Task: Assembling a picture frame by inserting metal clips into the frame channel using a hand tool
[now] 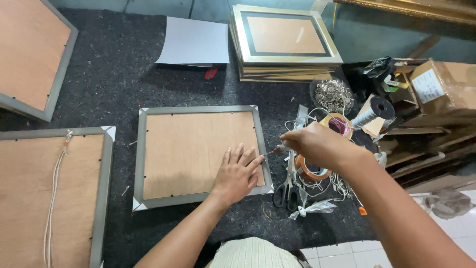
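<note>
A grey-framed rectangular picture frame with a brown wooden backing board lies face down at the centre of the dark felt-covered table, its long axis running from 9 to 3 o'clock. The left hand rests flat on the backing board near the frame's 4 o'clock corner, fingers spread and pointing toward 1 o'clock, holding nothing. The right hand is closed around a slim screwdriver with a metal shaft; the tool's long axis runs roughly 9 to 3 o'clock, its tip pointing toward 9 o'clock at the frame's right rail, just beside the left fingertips.

Three face-down frames are visible: the centre one, a second with a white cord at 8 o'clock, and a third at 10 o'clock. A stack of gold frames sits at 12 o'clock, with a white sheet of paper to its left. At 2 o'clock a clear round container holds a heap of small metal hardware. Two rolls of brown tape lie under the right hand, and one pair of black-handled scissors lies at 5 o'clock.
</note>
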